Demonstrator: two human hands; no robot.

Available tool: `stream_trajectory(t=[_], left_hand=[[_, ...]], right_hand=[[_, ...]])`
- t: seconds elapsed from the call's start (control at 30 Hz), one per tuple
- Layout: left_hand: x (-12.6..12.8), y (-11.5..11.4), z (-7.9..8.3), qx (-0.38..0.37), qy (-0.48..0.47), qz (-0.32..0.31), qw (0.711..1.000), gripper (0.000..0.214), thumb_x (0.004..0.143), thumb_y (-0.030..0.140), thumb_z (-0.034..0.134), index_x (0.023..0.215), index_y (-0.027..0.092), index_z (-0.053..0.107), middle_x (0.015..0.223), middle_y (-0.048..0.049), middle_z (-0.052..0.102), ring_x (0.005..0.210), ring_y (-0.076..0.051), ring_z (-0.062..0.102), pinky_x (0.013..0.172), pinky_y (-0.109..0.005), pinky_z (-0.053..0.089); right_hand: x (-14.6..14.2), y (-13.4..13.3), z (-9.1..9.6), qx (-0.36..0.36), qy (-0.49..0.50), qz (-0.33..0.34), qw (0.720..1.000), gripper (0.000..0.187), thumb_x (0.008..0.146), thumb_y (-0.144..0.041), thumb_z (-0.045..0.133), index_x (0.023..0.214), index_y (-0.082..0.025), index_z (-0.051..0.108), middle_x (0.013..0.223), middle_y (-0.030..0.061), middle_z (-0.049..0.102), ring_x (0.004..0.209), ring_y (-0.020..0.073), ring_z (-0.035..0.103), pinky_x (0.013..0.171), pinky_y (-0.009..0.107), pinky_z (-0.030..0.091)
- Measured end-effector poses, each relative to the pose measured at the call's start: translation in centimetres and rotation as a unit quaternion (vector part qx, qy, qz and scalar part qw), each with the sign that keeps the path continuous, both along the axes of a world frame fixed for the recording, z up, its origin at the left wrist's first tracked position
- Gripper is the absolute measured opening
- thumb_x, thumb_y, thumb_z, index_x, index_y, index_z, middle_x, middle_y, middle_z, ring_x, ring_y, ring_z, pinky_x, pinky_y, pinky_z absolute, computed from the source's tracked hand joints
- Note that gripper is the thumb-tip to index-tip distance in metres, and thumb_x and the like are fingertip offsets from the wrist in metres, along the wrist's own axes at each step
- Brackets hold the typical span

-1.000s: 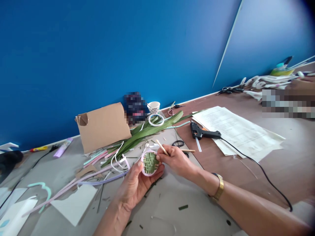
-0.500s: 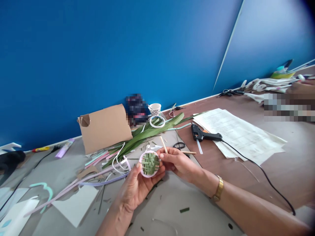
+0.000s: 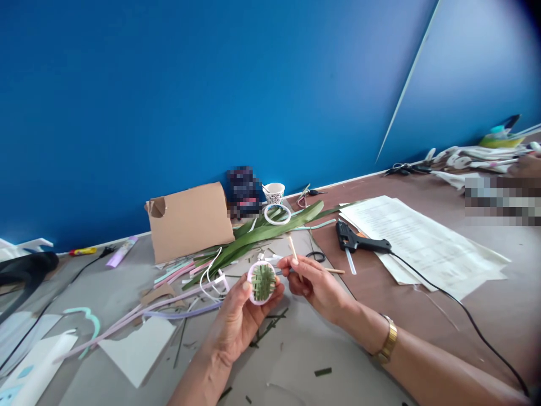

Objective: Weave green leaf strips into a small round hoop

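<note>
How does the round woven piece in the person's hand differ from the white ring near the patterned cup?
Fill: the woven piece has green strips crossing inside its rim, while the white ring is open in the middle.
Colour: the woven piece has a pale pink rim; the white ring is plain white.
Place: the woven piece is held up in the left hand; the white ring lies over green leaves.
Both have a rounded outline.

Woven disc (image 3: 264, 282) in left hand (image 3: 242, 321), glue gun (image 3: 358, 241)
</note>
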State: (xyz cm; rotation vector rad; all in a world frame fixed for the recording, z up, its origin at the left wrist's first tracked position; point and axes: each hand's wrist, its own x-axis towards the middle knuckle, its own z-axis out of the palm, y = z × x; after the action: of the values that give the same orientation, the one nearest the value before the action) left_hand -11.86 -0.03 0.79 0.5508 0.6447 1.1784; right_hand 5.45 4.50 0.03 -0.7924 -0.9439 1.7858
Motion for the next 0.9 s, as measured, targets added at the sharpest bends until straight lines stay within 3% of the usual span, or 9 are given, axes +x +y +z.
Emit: stream_trajectory(t=[0.2,0.4,0.47,0.53,0.63,0.7,0.8,0.9], left_hand=[[0.0,0.0,0.1,-0.002,-0.008,-0.001,1.0,0.032,0.08,0.033,0.068,0.104,0.012,0.066,0.102,-0.0133,0.072,0.096,-0.026,0.068,0.1,-0.044,0.044],[-0.1,-0.1,0.0,-0.003,0.006,0.001,1.0,0.032,0.082,0.033,0.066,0.104,0.012,0.065,0.102,-0.0144,0.072,0.097,-0.027,0.067,0.099,-0.045,0.044],[0.1,-0.1,0.0,0.006,0.025,-0.003,1.0,0.029,0.082,0.032,0.066,0.104,0.013,0.065,0.101,-0.0131,0.072,0.096,-0.025,0.067,0.098,-0.043,0.044],[0.3,-0.1,0.0,0.013,0.049,-0.006,0.999,0.025,0.081,0.031,0.067,0.101,0.015,0.066,0.098,-0.0099,0.071,0.092,-0.022,0.067,0.093,-0.038,0.046],[0.8,-0.3,0.0,0.022,0.079,-0.018,0.996,0.024,0.078,0.031,0.071,0.097,0.017,0.067,0.092,-0.005,0.069,0.081,-0.015,0.063,0.08,-0.028,0.048],[1.1,-0.4,0.1,0.03,0.096,-0.028,0.995,0.024,0.077,0.031,0.072,0.097,0.018,0.066,0.09,-0.0029,0.066,0.08,-0.013,0.06,0.078,-0.026,0.046],[1.3,-0.5,0.1,0.034,0.135,-0.037,0.99,0.021,0.077,0.032,0.072,0.093,0.02,0.065,0.084,-0.0004,0.062,0.079,-0.012,0.057,0.08,-0.026,0.044],[1.3,-0.6,0.0,0.032,0.175,-0.042,0.983,0.02,0.077,0.034,0.072,0.089,0.02,0.063,0.078,0.0001,0.06,0.076,-0.012,0.055,0.08,-0.028,0.043]], right_hand=[[0.0,-0.1,-0.1,0.019,-0.018,-0.012,1.0,0.034,0.078,-0.048,0.062,0.085,-0.015,0.068,0.071,-0.0018,0.05,0.048,0.0049,0.029,0.048,0.024,0.02],[-0.1,-0.5,0.3,0.097,-0.094,-0.04,0.99,0.034,0.079,-0.049,0.06,0.088,-0.017,0.066,0.067,-0.0023,0.046,0.051,0.008,0.034,0.049,0.024,0.028],[0.0,-0.9,0.6,0.182,-0.146,-0.072,0.97,0.025,0.083,-0.04,0.058,0.093,-0.018,0.065,0.072,-0.0002,0.049,0.059,0.0114,0.043,0.055,0.025,0.036],[0.1,-1.4,1.0,0.306,-0.197,-0.096,0.926,0.02,0.087,-0.028,0.054,0.102,-0.021,0.064,0.083,0.0033,0.052,0.074,0.0158,0.05,0.067,0.029,0.044],[0.3,-1.8,1.2,0.455,-0.234,-0.102,0.853,0.032,0.089,-0.016,0.047,0.116,-0.024,0.061,0.096,0.0071,0.05,0.092,0.0197,0.051,0.077,0.034,0.048],[0.4,-1.9,1.2,0.498,-0.241,-0.098,0.827,0.038,0.088,-0.011,0.047,0.12,-0.026,0.059,0.098,0.0074,0.048,0.095,0.0199,0.05,0.077,0.034,0.049],[0.3,-1.8,0.9,0.502,-0.248,-0.088,0.824,0.037,0.087,-0.008,0.048,0.116,-0.026,0.062,0.097,0.0067,0.045,0.093,0.0183,0.05,0.072,0.03,0.05],[0.3,-1.6,0.9,0.465,-0.249,-0.066,0.847,0.027,0.088,-0.01,0.049,0.102,-0.024,0.067,0.097,0.006,0.044,0.086,0.0156,0.053,0.067,0.028,0.052]])
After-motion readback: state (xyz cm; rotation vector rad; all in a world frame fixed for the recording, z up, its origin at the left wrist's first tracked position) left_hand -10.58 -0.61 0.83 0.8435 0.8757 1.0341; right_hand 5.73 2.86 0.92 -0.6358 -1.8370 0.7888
